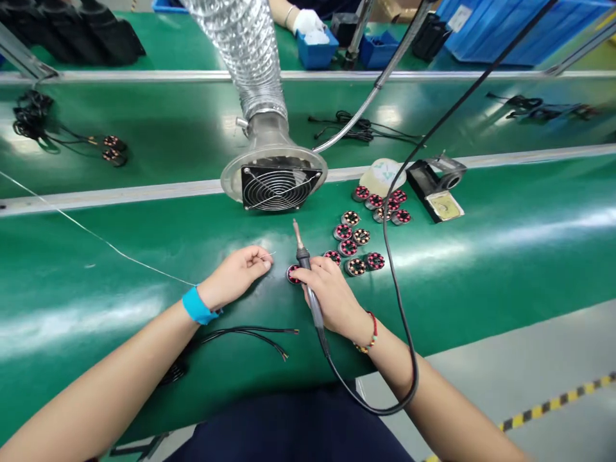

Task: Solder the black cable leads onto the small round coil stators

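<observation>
My right hand [332, 292] is closed around the grip of a soldering iron [314, 308], whose tip points away from me. Under that hand's thumb and fingers sits a small round motor stator [292, 274] with red windings, partly hidden; the fingers seem to touch it. My left hand [240, 274], with a blue band at the wrist, pinches a thin strand of solder wire [268, 256]. Its end sticks out just left of the stator. Several similar stators [347, 248], red or copper coloured, stand to the right. Black cables [250, 330] with bare ends lie nearer me.
A fume extractor fan [282, 186] on a foil duct [245, 58] hangs ahead of my hands. The soldering iron stand [436, 183] with a yellow sponge is at right. The iron's black cord loops over my right forearm. Across the bench, a co-worker's gloved hand [309, 23] touches a blue bin [316, 50].
</observation>
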Action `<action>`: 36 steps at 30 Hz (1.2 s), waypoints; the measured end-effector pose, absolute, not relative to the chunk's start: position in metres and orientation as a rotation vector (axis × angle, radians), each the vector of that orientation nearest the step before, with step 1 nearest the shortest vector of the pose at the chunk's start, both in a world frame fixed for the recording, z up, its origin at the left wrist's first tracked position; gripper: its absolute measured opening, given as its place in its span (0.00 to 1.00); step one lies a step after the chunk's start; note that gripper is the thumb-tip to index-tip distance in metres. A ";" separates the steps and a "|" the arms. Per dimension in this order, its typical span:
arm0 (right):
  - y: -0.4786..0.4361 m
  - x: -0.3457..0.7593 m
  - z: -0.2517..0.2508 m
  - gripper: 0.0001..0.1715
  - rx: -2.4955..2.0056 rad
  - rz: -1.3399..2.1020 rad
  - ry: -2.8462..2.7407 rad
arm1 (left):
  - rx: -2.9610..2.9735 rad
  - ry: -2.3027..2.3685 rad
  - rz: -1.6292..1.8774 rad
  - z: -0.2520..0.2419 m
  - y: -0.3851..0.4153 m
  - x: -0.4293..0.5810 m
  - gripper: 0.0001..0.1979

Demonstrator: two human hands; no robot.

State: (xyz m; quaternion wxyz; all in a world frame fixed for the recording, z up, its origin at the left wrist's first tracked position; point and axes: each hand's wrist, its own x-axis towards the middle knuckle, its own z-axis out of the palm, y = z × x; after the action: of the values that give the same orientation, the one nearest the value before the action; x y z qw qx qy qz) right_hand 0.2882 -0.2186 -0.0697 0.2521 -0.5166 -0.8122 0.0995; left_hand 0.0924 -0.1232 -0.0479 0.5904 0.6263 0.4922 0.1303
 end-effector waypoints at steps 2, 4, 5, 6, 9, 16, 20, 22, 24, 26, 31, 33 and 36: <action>-0.219 0.287 -0.070 0.20 -1.377 0.273 -2.148 | 1.450 1.157 0.318 -0.054 -0.122 0.090 0.10; -0.219 0.286 -0.067 0.19 -1.438 0.274 -2.069 | 1.459 1.142 0.311 -0.057 -0.121 0.090 0.10; -0.219 0.284 -0.065 0.18 -1.485 0.284 -2.048 | 1.471 1.130 0.299 -0.058 -0.121 0.091 0.10; -0.219 0.283 -0.064 0.19 -1.534 0.300 -2.043 | 1.489 1.118 0.281 -0.058 -0.122 0.092 0.10; -0.216 0.275 -0.064 0.22 -1.627 0.352 -2.095 | 1.585 1.102 0.197 -0.056 -0.123 0.097 0.12; -0.215 0.269 -0.079 0.19 -1.530 0.297 -2.075 | 1.848 1.069 0.067 -0.047 -0.126 0.109 0.04; -0.217 0.271 -0.081 0.17 -1.488 0.279 -2.072 | 2.049 1.049 0.162 -0.044 -0.126 0.109 0.06; -0.218 0.272 -0.082 0.17 -1.476 0.293 -2.062 | 2.121 1.025 0.244 -0.043 -0.125 0.107 0.06; -0.218 0.272 -0.082 0.17 -1.479 0.296 -2.040 | 2.081 1.066 0.349 -0.042 -0.126 0.103 0.08; -0.218 0.272 -0.084 0.18 -1.486 0.278 -2.006 | 1.925 1.162 0.401 -0.042 -0.127 0.099 0.09; -0.219 0.273 -0.087 0.20 -1.475 0.236 -1.950 | 1.665 1.085 0.115 -0.042 -0.133 0.099 0.14; -0.219 0.273 -0.087 0.20 -1.482 0.244 -1.963 | 1.662 1.087 0.118 -0.041 -0.134 0.102 0.13; -0.219 0.272 -0.086 0.19 -1.493 0.250 -1.979 | 1.567 1.157 0.172 -0.039 -0.134 0.105 0.14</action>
State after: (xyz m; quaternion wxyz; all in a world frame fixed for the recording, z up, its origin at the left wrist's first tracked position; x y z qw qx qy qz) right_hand 0.2725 -0.2191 -0.0859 0.3195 -0.5677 -0.7527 0.0952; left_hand 0.1051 -0.1340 -0.0393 0.5589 0.6645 0.4907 0.0729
